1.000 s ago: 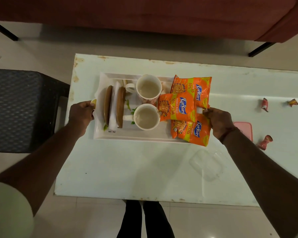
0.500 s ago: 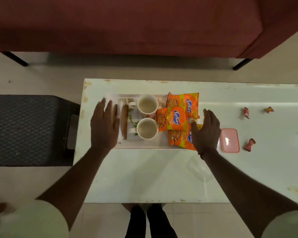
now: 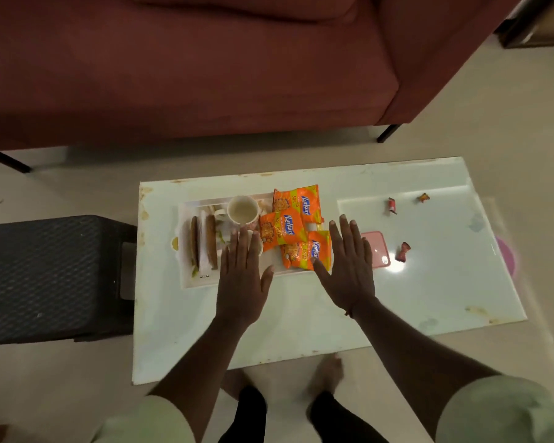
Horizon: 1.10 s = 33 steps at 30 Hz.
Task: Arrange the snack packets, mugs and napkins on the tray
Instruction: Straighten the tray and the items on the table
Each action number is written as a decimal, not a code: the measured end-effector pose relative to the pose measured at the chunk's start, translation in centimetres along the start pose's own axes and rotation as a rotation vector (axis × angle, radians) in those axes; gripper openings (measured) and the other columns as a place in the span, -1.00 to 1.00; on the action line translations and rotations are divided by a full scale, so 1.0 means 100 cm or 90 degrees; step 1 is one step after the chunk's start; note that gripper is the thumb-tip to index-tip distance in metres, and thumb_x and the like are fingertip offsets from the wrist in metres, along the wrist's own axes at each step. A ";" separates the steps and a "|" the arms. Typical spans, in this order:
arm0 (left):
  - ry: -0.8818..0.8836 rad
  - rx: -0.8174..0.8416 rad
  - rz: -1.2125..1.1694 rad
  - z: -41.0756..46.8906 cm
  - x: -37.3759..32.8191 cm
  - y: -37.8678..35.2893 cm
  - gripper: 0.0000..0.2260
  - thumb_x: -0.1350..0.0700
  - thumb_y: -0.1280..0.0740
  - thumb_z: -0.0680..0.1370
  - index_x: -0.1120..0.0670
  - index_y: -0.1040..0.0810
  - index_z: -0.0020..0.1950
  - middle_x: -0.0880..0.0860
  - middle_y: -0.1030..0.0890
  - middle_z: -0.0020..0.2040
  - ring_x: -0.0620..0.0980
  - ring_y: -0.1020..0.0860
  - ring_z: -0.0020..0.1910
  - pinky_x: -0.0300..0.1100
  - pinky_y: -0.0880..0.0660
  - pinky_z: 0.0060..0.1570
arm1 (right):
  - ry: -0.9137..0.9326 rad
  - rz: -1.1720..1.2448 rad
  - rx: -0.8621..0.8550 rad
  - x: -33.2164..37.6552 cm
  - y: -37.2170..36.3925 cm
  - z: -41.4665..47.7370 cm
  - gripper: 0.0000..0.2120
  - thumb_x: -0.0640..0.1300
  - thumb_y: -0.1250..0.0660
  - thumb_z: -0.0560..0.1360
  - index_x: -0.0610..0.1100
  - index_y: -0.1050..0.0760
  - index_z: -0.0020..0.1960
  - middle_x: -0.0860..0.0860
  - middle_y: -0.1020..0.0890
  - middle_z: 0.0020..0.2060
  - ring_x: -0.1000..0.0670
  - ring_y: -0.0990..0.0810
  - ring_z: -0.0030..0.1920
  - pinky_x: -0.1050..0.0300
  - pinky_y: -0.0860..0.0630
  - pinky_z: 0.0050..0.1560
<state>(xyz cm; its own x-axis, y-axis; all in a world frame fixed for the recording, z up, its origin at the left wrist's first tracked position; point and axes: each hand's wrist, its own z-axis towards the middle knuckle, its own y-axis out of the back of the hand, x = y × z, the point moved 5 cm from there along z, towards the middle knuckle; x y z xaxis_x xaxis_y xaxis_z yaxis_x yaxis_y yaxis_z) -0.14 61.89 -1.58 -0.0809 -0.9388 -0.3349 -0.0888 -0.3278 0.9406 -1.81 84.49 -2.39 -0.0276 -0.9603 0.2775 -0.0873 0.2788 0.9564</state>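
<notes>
Both hands, left hand (image 3: pixel 242 279) and right hand (image 3: pixel 349 266), are flat and spread, holding nothing, above the white rectangular tray (image 3: pixel 186 276) with orange snack packets (image 3: pixel 282 230) and a white mug (image 3: pixel 242 210).

table (image 3: pixel 429 282): glossy white | snack packets (image 3: pixel 296 231): shiny foil | stool (image 3: pixel 45 276): textured plastic

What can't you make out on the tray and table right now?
- Near mug: head view, almost wholly hidden under the left hand.
- Nearest snack packet: its right edge covered by the right hand.
- Napkins in the holder: seen edge-on, count unclear.
- Small wrappers on the table: too small to identify.
</notes>
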 end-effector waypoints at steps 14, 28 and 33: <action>0.027 0.049 0.026 -0.015 -0.124 -0.039 -0.35 -0.23 -0.02 0.62 0.09 0.01 0.59 0.11 0.00 0.61 0.09 0.02 0.59 0.10 -0.19 0.49 | 0.025 0.020 -0.002 -0.121 0.049 -0.034 -0.20 0.25 -0.19 0.53 -0.06 0.03 0.62 -0.05 0.00 0.62 -0.09 0.11 0.61 -0.22 -0.01 0.56; 0.133 0.102 -0.042 -0.044 -0.204 -0.113 -0.26 -0.34 -0.06 0.55 0.03 0.02 0.59 0.06 -0.01 0.61 0.07 -0.01 0.58 0.08 -0.22 0.47 | 0.008 0.023 0.051 -0.227 0.039 -0.034 -0.21 0.24 -0.16 0.55 -0.03 0.11 0.62 -0.01 0.08 0.62 -0.06 0.15 0.61 -0.17 -0.05 0.55; 0.201 0.137 -0.084 -0.046 -0.209 -0.140 -0.02 -0.47 -0.25 0.35 0.04 0.00 0.58 0.09 -0.03 0.61 0.12 -0.07 0.57 0.13 -0.23 0.44 | -0.012 0.011 0.063 -0.254 0.017 -0.027 -0.17 0.34 -0.11 0.56 0.01 0.21 0.62 0.00 0.16 0.62 -0.06 0.18 0.61 -0.11 0.02 0.55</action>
<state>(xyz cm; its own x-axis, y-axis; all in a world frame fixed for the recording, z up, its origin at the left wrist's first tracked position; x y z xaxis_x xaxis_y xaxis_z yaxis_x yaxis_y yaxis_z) 7.34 85.67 -7.50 0.2506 -0.8876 -0.3864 -0.2866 -0.4493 0.8462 1.45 109.38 -7.59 -0.0491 -0.9553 0.2914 -0.1839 0.2955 0.9375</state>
